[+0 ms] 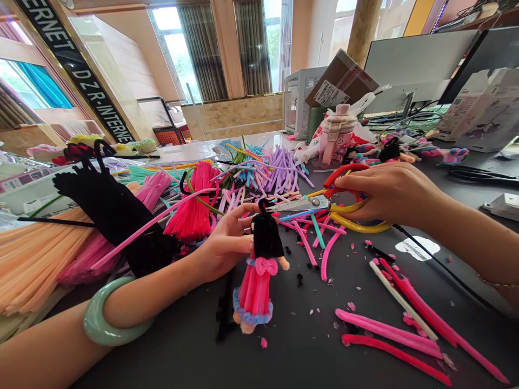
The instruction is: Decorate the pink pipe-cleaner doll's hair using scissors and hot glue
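Pinched in my left hand (229, 243) is a small pipe-cleaner doll (259, 281), held upright with its back toward me. It has black hair with a small loop on top, a pink dress with a bow, and a blue fluffy hem. My right hand (377, 192) grips scissors (348, 216) with red and yellow handles. Their metal blades point left and reach the black loop at the top of the doll's head; whether they touch it I cannot tell. Cut pink pipe-cleaner pieces (324, 246) lie on the dark table just below the blades.
Bundles of black (109, 210), peach (36, 259) and hot-pink (198, 200) pipe cleaners fill the left and middle. Loose pink strips (389, 335) lie at the front right. Behind stand a pink bottle (334, 138), a monitor (417, 70) and white boxes (486, 113). A black cable (441, 270) crosses the right side.
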The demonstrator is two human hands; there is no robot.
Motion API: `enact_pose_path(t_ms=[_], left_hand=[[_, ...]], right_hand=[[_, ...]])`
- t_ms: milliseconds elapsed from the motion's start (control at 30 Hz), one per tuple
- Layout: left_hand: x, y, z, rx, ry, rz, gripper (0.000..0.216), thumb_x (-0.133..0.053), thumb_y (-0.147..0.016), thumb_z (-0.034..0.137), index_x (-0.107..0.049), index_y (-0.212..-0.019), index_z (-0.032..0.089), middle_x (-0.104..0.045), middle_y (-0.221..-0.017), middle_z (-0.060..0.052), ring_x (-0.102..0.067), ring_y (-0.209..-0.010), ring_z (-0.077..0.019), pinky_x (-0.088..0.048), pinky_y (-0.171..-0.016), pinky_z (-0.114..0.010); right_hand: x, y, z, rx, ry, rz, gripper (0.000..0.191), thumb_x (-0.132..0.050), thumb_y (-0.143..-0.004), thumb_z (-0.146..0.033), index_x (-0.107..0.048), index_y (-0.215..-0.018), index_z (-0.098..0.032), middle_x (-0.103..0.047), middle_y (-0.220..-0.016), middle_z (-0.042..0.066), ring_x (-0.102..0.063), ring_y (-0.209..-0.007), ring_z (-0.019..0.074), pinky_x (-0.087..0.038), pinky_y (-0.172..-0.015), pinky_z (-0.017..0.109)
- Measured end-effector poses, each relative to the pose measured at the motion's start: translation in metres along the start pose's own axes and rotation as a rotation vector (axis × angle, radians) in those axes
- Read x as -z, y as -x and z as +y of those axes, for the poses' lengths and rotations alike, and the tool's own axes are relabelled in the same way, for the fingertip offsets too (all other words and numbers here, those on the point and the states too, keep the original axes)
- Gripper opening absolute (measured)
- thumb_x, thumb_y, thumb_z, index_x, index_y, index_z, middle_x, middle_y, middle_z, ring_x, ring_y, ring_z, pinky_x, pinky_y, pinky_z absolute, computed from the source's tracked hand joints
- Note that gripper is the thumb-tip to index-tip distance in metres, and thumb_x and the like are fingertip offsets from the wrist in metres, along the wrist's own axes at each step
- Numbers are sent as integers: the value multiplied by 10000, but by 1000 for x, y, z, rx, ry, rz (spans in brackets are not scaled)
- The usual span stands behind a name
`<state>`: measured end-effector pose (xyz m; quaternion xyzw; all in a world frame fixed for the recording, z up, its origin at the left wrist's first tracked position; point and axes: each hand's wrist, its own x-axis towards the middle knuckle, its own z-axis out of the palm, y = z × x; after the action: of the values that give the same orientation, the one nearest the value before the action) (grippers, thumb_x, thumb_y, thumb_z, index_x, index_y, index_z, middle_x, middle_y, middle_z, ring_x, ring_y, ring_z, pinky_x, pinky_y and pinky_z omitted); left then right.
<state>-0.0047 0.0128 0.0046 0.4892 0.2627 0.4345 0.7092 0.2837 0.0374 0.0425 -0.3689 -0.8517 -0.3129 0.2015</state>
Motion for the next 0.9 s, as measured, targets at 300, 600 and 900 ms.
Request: enact_pose_path(t_ms=[300, 600, 900], left_hand=[[-6, 1, 2, 9, -15, 98, 502, -717, -460, 61, -602, -932, 187, -665, -792, -5, -618, -656, -148, -487, -614, -246], [-4, -1, 0, -105, -67, 165, 498, -756, -499, 101, -572, -952, 191, -652, -787, 2, -614, -673, -140, -478, -614, -226], [-3, 3, -1, -132, -169, 115, 531, -800, -534, 192, -557, -1005, 199, -656, -930, -45, -628, -720, -165, -496, -632, -256]], right_hand=[[2, -2, -4, -263, -386, -321, 425, -542, -747, -540, -626, -1030, -235, -692, -720, 27, -605, -587, 188, -400, -547, 284], [-4, -5, -18, -470, -267, -400, 444, -523, -767, -524, -595, -1019, -166, -714, -936, 113, -657, -806, 277, -460, -662, 337], [-3, -7, -43, -489, -361, -626, 354, -575, -721, -467, -647, -889, -164, -709, -871, 121, -660, -779, 280, -464, -610, 317]])
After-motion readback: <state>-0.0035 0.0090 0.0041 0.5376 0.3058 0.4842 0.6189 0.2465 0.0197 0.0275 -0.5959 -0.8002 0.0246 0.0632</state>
